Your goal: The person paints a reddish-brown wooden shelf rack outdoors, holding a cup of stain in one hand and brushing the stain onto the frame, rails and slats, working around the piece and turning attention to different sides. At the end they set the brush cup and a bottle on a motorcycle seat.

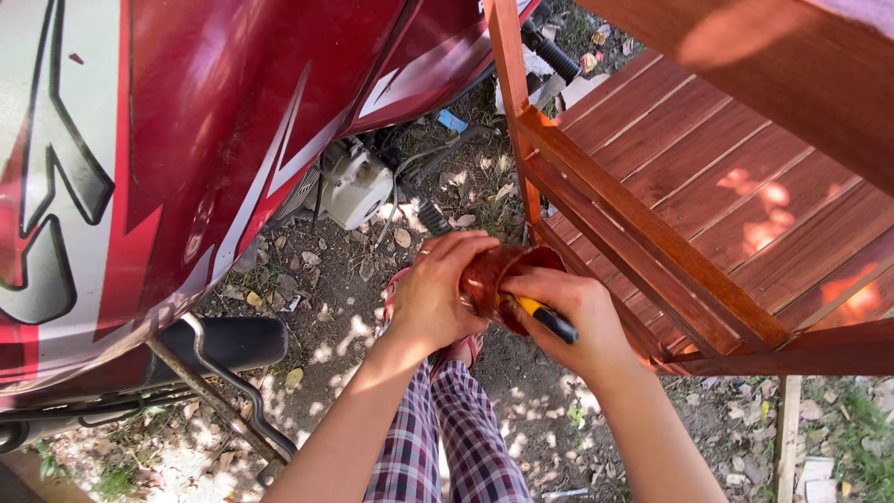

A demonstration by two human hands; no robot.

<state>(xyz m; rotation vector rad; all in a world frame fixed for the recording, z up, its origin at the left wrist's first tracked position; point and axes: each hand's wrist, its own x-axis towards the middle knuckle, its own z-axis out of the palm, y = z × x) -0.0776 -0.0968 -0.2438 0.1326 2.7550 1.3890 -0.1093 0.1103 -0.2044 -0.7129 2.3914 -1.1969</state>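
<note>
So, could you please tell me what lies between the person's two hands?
In the head view, a small reddish-brown cup sits between the left hand and the right hand, which also grips a yellow-and-black-handled tool.

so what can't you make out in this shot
- Head view: the working end of the yellow-handled tool is hidden by the right hand.
- The red-brown cup is half covered by the left hand; its contents are in shadow.
- The wooden frame and motorcycle fairing run off the edges.
</note>
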